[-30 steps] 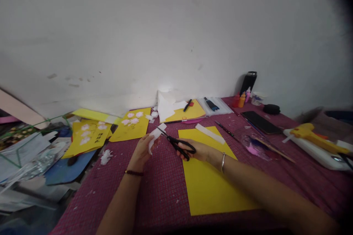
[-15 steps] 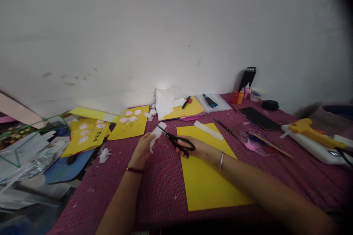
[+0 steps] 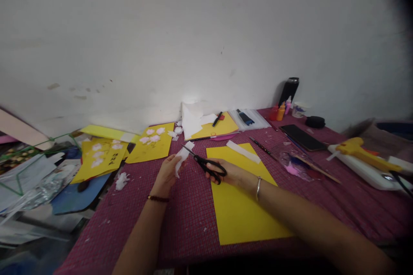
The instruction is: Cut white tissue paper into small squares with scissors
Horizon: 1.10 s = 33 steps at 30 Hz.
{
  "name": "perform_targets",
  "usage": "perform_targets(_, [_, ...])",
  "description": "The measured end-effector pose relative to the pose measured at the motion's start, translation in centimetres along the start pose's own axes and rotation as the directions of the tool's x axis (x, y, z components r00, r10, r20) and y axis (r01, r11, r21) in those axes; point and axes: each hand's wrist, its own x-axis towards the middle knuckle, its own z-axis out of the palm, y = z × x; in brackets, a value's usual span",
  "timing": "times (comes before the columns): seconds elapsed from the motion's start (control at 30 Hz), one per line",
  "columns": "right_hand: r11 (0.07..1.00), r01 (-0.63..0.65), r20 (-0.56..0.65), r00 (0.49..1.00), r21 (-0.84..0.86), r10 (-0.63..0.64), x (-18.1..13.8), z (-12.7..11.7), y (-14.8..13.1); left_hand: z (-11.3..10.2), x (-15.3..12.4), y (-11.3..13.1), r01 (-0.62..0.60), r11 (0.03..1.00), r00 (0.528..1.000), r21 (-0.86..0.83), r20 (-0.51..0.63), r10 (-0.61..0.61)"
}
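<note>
1. Left hand [image 3: 168, 172] pinches a white paper strip [image 3: 183, 154] between thumb and fingers, low down, probably so that its upper end is free for the blades.
2. Right hand [image 3: 227, 172] is closed around the handles of the black scissors [image 3: 202, 161]; whether the blades are parted, I cannot tell.
3. Scissors and strip meet above the checked tablecloth [image 3: 187, 227], the blades crossing the strip's upper end.
4. Under the right forearm lies a yellow sheet [image 3: 245, 219]. One more white strip [image 3: 243, 151] rests across its far end, perhaps to be within easy reach.
5. Yellow flower picture [image 3: 150, 148] lies beyond the left hand, maybe set aside to avoid the arms.
</note>
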Motion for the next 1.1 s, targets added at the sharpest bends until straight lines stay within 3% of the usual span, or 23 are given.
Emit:
perform_targets(0.4, [0.999, -0.004, -0.055, 0.998, -0.039, 0.002, -0.1, 0.1, -0.2, -0.6, 0.5, -0.2, -0.045, 0.999, 0.999, 0.022, -0.022, 0.045])
perform_targets(0.67, [0.996, -0.047, 0.035, 0.998, -0.08, 0.05, -0.4, -0.4, -1.3, -0.8, 0.2, 1.1, -0.127, 0.991, 0.992, -0.042, -0.034, 0.126])
perform_targets(0.83, [0.974, -0.041, 0.076, 0.995, -0.223, 0.059, -0.7, -0.1, -1.4, -0.5, -0.1, 1.3, -0.148, 0.987, 0.989, -0.064, 0.006, 0.149])
perform_targets(1.1, [0.973, -0.016, 0.105, 0.994, -0.229, 0.041, -0.7, 0.5, -1.3, 0.3, -0.2, 0.7, -0.144, 0.988, 0.985, -0.06, 0.083, 0.149])
